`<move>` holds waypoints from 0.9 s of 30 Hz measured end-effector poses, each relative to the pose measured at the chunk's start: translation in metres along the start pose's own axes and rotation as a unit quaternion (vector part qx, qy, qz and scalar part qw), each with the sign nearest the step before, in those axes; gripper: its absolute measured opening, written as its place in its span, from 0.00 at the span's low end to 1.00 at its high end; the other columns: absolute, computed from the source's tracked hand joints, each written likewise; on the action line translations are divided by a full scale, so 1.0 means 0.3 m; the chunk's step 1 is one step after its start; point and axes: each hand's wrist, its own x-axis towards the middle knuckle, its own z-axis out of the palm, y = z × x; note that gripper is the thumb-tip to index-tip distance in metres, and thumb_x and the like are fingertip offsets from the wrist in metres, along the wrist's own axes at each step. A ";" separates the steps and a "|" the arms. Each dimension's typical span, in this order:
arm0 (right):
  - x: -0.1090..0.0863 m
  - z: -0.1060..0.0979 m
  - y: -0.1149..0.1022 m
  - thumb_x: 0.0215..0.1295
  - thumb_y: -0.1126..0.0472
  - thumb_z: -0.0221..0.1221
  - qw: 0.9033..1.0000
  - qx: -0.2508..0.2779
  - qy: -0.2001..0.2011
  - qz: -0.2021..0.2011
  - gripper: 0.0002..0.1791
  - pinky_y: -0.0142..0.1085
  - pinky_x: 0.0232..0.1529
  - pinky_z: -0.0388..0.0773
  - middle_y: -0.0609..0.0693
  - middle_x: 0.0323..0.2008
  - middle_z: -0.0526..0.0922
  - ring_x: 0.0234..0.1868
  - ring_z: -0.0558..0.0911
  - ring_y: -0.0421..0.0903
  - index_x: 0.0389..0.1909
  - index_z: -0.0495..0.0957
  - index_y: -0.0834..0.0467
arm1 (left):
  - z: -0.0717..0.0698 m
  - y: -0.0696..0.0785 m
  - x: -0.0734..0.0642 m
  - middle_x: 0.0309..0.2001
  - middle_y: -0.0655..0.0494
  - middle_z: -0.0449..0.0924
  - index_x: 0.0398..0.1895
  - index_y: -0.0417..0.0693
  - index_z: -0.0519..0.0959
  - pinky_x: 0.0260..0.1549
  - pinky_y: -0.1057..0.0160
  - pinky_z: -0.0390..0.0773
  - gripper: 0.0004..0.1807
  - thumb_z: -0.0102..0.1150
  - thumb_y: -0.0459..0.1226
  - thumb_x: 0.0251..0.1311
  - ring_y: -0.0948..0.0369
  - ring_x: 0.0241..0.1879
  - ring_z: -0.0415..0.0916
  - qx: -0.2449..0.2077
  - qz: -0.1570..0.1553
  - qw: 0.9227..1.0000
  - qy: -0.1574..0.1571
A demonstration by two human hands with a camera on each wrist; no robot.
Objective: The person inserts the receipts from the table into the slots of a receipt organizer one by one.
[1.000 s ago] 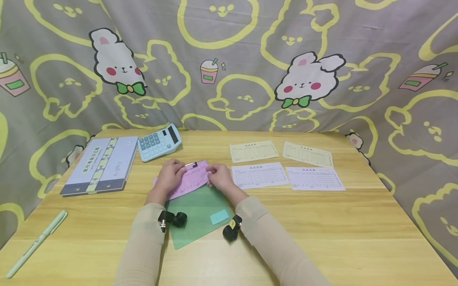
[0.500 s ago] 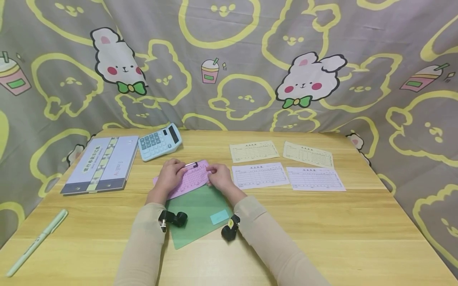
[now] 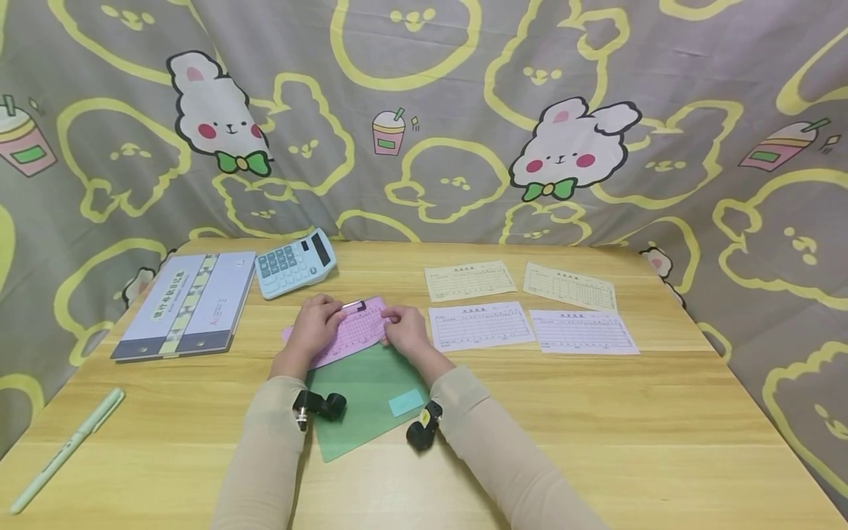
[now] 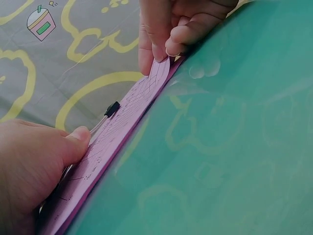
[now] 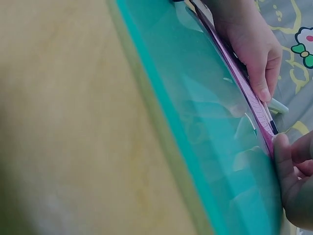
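Note:
A green clipboard (image 3: 361,401) with a small blue label (image 3: 406,403) lies tilted in front of me. Across its far end is a pink printed form (image 3: 358,333), with a metal clip (image 4: 112,108) at the upper edge. My left hand (image 3: 313,327) holds that far end, thumb on the clip's bar and the other fingers mostly hidden behind. At the right end of the form, my right hand (image 3: 407,331) pinches its edge between thumb and fingers. In the left wrist view the form's right corner bends up in those fingertips. The right wrist view shows the board edge-on, glossy.
Two cream forms (image 3: 470,281) and two white forms (image 3: 482,326) lie to the right. A pale blue calculator (image 3: 296,265) stands behind my left hand, beside a blue-grey account book (image 3: 185,305). A light green pen (image 3: 69,449) lies front left. A patterned curtain (image 3: 424,110) hangs behind the table.
My right wrist has turned slightly inward to the left, its fingers staying at the pink form's edge. The left hand, clipboard and other things look the same.

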 end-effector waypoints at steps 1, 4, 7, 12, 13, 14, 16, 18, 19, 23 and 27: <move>0.001 0.001 0.003 0.49 0.77 0.50 1.000 0.000 0.001 0.000 0.15 0.28 0.16 0.73 0.51 0.24 0.74 0.15 0.74 0.39 0.39 0.76 0.66 | 0.000 0.000 0.000 0.41 0.42 0.69 0.45 0.32 0.74 0.47 0.51 0.60 0.16 0.50 0.35 0.57 0.47 0.45 0.63 0.000 -0.001 1.000 -0.001; 0.002 0.002 0.007 0.49 0.77 0.50 1.000 -0.003 0.005 -0.002 0.15 0.28 0.16 0.72 0.51 0.24 0.74 0.15 0.74 0.39 0.38 0.76 0.66 | -0.001 0.000 -0.001 0.42 0.42 0.69 0.45 0.33 0.73 0.47 0.51 0.60 0.16 0.50 0.35 0.57 0.47 0.45 0.62 0.001 -0.006 1.000 -0.005; 0.001 0.003 0.006 0.48 0.76 0.50 1.000 -0.009 0.009 -0.002 0.15 0.28 0.16 0.72 0.51 0.24 0.74 0.15 0.74 0.39 0.39 0.76 0.65 | -0.002 0.001 -0.002 0.42 0.42 0.69 0.46 0.33 0.73 0.47 0.51 0.60 0.16 0.50 0.35 0.58 0.48 0.45 0.62 0.001 -0.010 1.000 -0.009; -0.003 0.006 0.005 0.48 0.77 0.49 1.000 -0.006 0.010 -0.006 0.16 0.28 0.16 0.73 0.51 0.25 0.74 0.15 0.75 0.39 0.40 0.76 0.65 | -0.003 0.001 -0.002 0.42 0.42 0.69 0.46 0.33 0.73 0.46 0.51 0.61 0.16 0.50 0.35 0.58 0.48 0.44 0.62 0.003 -0.011 1.000 -0.009; -0.004 0.007 0.005 0.48 0.77 0.49 1.000 -0.004 0.009 -0.008 0.16 0.28 0.16 0.73 0.52 0.25 0.74 0.15 0.75 0.39 0.40 0.75 0.66 | -0.003 0.001 -0.002 0.42 0.42 0.69 0.46 0.33 0.73 0.46 0.51 0.61 0.16 0.50 0.35 0.57 0.48 0.44 0.62 0.003 -0.011 1.000 -0.008; -0.005 0.007 0.005 0.48 0.77 0.49 1.000 -0.003 0.008 -0.010 0.16 0.28 0.16 0.73 0.52 0.25 0.74 0.15 0.75 0.39 0.40 0.75 0.66 | -0.004 0.002 -0.002 0.41 0.42 0.69 0.46 0.33 0.73 0.46 0.51 0.61 0.16 0.50 0.35 0.57 0.48 0.44 0.62 0.003 -0.013 1.000 -0.008; -0.006 0.007 0.006 0.48 0.77 0.49 1.000 -0.003 0.007 -0.014 0.16 0.28 0.16 0.73 0.51 0.25 0.74 0.15 0.75 0.39 0.40 0.75 0.66 | -0.004 0.002 -0.002 0.41 0.42 0.69 0.46 0.33 0.73 0.46 0.51 0.61 0.16 0.50 0.35 0.57 0.48 0.44 0.62 0.002 -0.012 1.000 -0.008; -0.006 0.006 0.007 0.48 0.77 0.49 1.000 -0.006 0.006 -0.018 0.16 0.28 0.16 0.73 0.51 0.25 0.74 0.15 0.75 0.39 0.40 0.75 0.66 | -0.003 0.002 -0.002 0.42 0.41 0.69 0.46 0.32 0.73 0.46 0.51 0.60 0.16 0.51 0.35 0.57 0.47 0.44 0.62 0.000 -0.009 1.000 -0.008; -0.005 0.006 0.008 0.48 0.77 0.49 1.000 -0.008 0.006 -0.019 0.16 0.28 0.16 0.73 0.51 0.25 0.74 0.15 0.75 0.39 0.40 0.75 0.66 | -0.002 0.001 -0.002 0.42 0.41 0.68 0.46 0.32 0.73 0.47 0.51 0.60 0.17 0.51 0.34 0.56 0.47 0.45 0.62 -0.001 -0.008 1.000 -0.008; -0.005 0.006 0.008 0.49 0.76 0.49 1.000 -0.015 0.005 -0.023 0.16 0.28 0.16 0.72 0.51 0.25 0.74 0.15 0.75 0.39 0.40 0.75 0.66 | 0.001 0.000 -0.002 0.42 0.41 0.68 0.46 0.32 0.73 0.47 0.51 0.60 0.17 0.52 0.34 0.56 0.47 0.45 0.61 -0.004 -0.006 1.000 -0.008; -0.006 0.006 0.008 0.49 0.76 0.49 1.000 -0.015 0.002 -0.025 0.16 0.28 0.16 0.72 0.51 0.25 0.74 0.15 0.75 0.39 0.40 0.75 0.66 | 0.001 0.001 -0.004 0.43 0.41 0.68 0.47 0.33 0.73 0.47 0.51 0.60 0.17 0.52 0.35 0.56 0.47 0.46 0.61 -0.003 -0.009 1.000 -0.009</move>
